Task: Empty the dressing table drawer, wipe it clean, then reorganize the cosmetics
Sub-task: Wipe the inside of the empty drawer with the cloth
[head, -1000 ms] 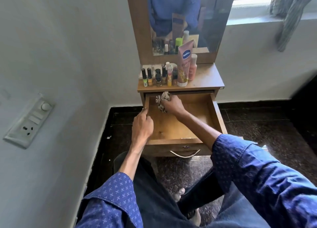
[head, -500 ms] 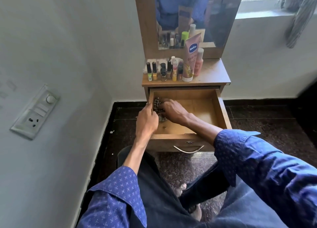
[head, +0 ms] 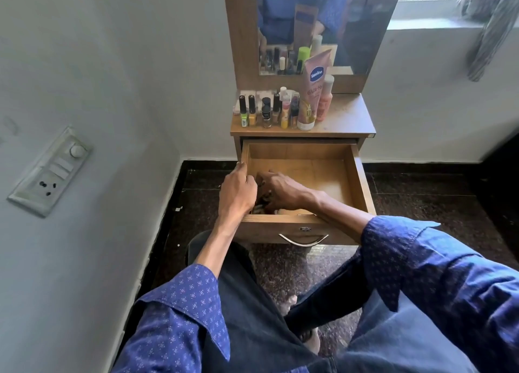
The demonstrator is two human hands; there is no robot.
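The wooden drawer of the dressing table stands pulled out, its floor bare at the back and right. My right hand presses a crumpled patterned cloth into the drawer's front left corner; the cloth is mostly hidden under the fingers. My left hand grips the drawer's left wall. On the tabletop stand several nail polish bottles, a pink Vaseline tube and a peach bottle.
A mirror rises behind the tabletop. A grey wall with a switch and socket plate runs close on the left. Dark stone floor surrounds the table. A cloth hangs at the window, top right. My legs are beneath the drawer front.
My right hand has dragged the cloth from the drawer's back left corner along the left side to the front left corner. My left hand stays on the left wall.
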